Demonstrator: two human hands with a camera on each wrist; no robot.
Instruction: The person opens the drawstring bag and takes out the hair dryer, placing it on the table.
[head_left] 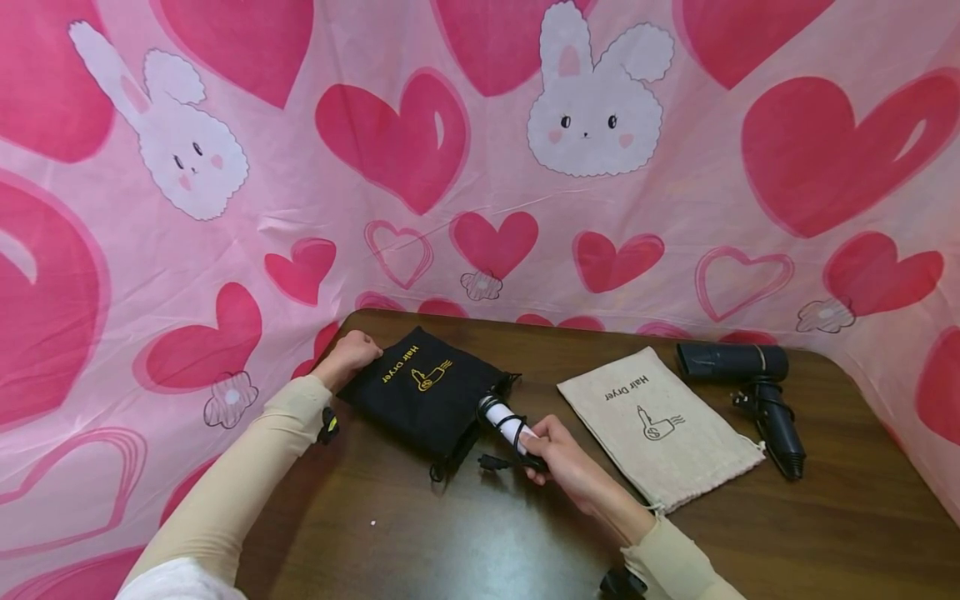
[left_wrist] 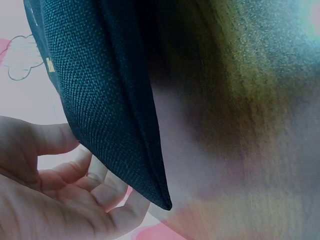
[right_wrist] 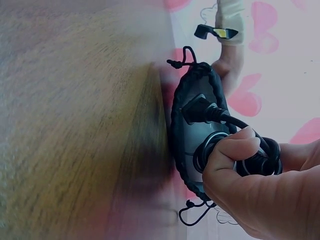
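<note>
A black drawstring bag [head_left: 405,400] with yellow "Hair Dryer" print lies on the table, its mouth towards the right. My left hand [head_left: 351,357] pinches the bag's far left corner; in the left wrist view the thumb and fingers [left_wrist: 52,137] meet the edge of the dark cloth [left_wrist: 100,100]. My right hand [head_left: 564,462] grips the handle of a white hair dryer [head_left: 504,418] with black cord wound round it. The handle sticks out of the bag's mouth, and the rest is hidden inside. In the right wrist view the black plug [right_wrist: 200,109] hangs by the bag's opening [right_wrist: 175,135].
A beige drawstring bag [head_left: 637,417] with the same print lies flat to the right. Beyond it a black hair dryer [head_left: 723,362] rests with its cord wrapped at the handle. The brown tabletop [head_left: 360,558] meets a pink heart-patterned cloth [head_left: 495,183] behind. A white scrap [head_left: 372,523] lies in front.
</note>
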